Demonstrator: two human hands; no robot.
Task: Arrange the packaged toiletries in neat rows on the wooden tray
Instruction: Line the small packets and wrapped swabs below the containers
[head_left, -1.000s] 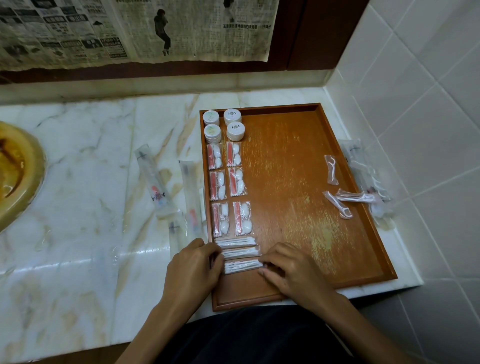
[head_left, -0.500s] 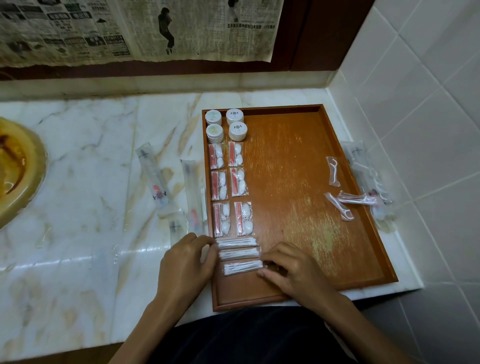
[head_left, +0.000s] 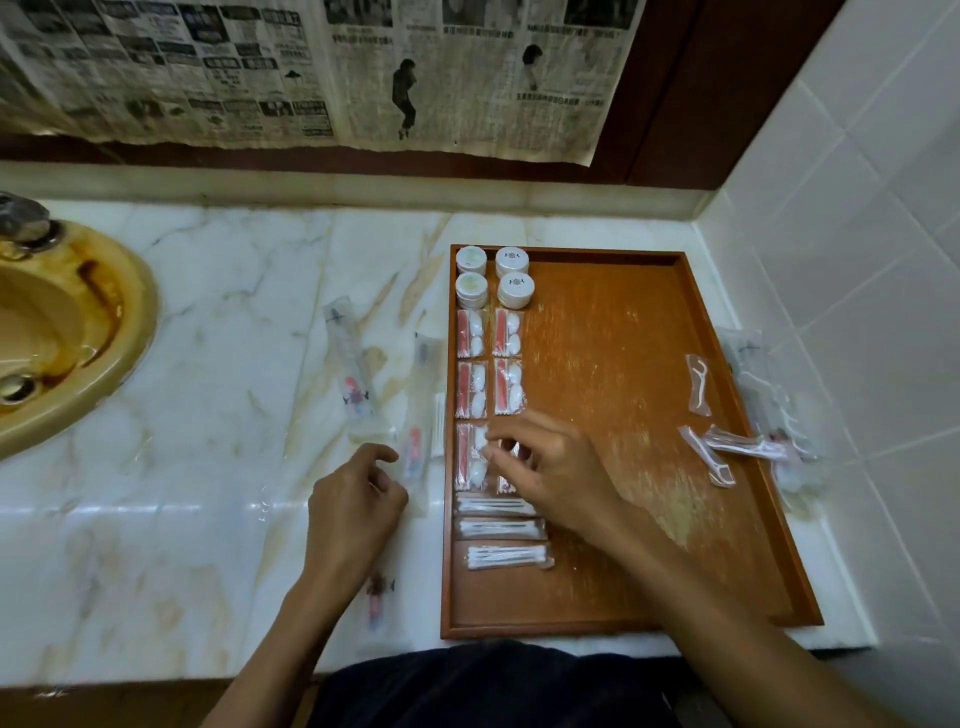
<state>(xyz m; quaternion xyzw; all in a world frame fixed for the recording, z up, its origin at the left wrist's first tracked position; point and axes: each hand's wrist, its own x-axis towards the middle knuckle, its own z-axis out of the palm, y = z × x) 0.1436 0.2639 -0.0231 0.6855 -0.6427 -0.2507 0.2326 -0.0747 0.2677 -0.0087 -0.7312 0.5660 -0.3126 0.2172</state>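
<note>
Marble counter, worn wooden tray, rowed toiletries

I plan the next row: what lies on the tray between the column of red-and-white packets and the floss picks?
In the head view, only bare tray wood lies between the red-and-white packets and the floss picks; lower down, the right hand hovers over the packets.

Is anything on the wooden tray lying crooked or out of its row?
Yes. Three floss pick packets lie scattered at different angles near the right edge of the wooden tray, unlike the straight rows on its left side. The lowest cotton swab packet sits slightly tilted.
</note>
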